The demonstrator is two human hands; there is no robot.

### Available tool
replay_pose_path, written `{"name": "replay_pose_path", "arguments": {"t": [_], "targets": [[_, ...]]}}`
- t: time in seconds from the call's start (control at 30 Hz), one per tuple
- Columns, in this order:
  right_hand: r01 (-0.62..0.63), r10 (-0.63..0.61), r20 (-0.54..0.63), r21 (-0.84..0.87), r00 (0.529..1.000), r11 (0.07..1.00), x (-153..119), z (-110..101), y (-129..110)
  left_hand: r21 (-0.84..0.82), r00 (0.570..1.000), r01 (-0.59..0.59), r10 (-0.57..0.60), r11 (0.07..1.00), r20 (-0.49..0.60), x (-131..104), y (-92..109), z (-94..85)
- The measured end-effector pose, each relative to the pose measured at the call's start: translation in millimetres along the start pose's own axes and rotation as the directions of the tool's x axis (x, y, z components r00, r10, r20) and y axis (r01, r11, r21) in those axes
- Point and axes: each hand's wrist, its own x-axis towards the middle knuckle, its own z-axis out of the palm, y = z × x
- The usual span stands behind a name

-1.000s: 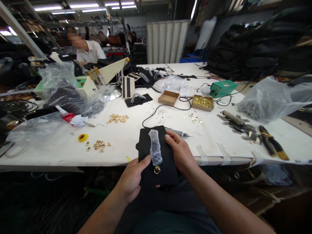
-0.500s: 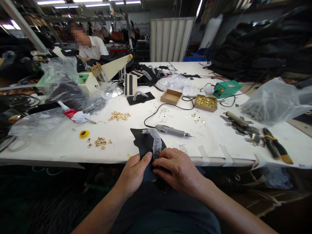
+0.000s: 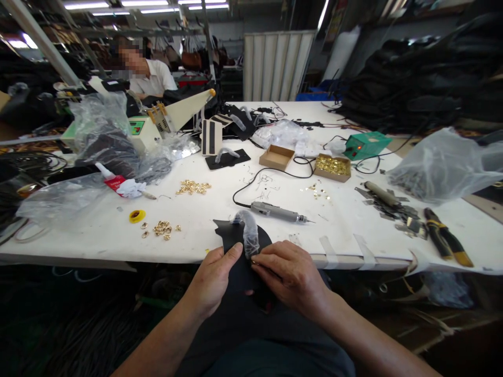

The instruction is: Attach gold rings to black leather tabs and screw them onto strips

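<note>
At the front edge of the table I hold a black leather-like bag panel (image 3: 231, 238) tilted upward. A curved handle (image 3: 250, 233) wrapped in clear plastic is on its face. My left hand (image 3: 212, 280) grips the panel's left side, thumb on the front and fingers hidden behind. My right hand (image 3: 293, 275) is closed in a pinch at the lower end of the handle. A tiny bit of something shows at its fingertips, too small to name. Just beyond the panel lies a grey electric screwdriver (image 3: 277, 211), its bit pointing right.
Gold fittings lie in two piles, one near (image 3: 163, 228) and one farther (image 3: 193, 187). Small gold pieces fill a cardboard box (image 3: 333, 177) beside another box (image 3: 276, 156). Black-and-yellow pliers (image 3: 448, 238) rest at right, near metal scraps. A yellow ring (image 3: 137, 216) lies left. A co-worker (image 3: 151, 78) sits beyond.
The panel's upper edge has dropped slightly and the panel leans a little differently. My right fingertips have shifted slightly right at the handle's lower end. My left hand keeps its grip.
</note>
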Motion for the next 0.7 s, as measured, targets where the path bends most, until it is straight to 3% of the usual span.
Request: {"name": "replay_pose_path", "arguments": {"t": [0.23,0.4,0.5,0.6,0.7], "targets": [[0.186,-0.187,0.112,0.018,0.976,0.982,5,-4,9,-0.048,0.997,-0.064,0.065,0.997,0.030,3,-3,-1.7],[0.328,-0.324,0.196,0.010,0.926,0.945,5,-4,20,-0.077,1.000,0.017,-0.017,0.997,0.005,3,3,1.0],[0.244,-0.248,0.118,0.044,0.962,0.969,-1,-3,21,-0.070,0.999,0.045,-0.047,0.997,-0.025,4,8,2.2],[0.071,-0.069,-0.017,0.132,0.997,0.989,-11,-2,20,-0.027,0.998,0.040,-0.041,0.999,-0.043,5,13,3.6],[-0.189,0.226,-0.151,0.227,0.962,0.955,-20,-7,20,0.017,0.999,0.018,-0.017,1.000,-0.033,2,16,9.4]]}}
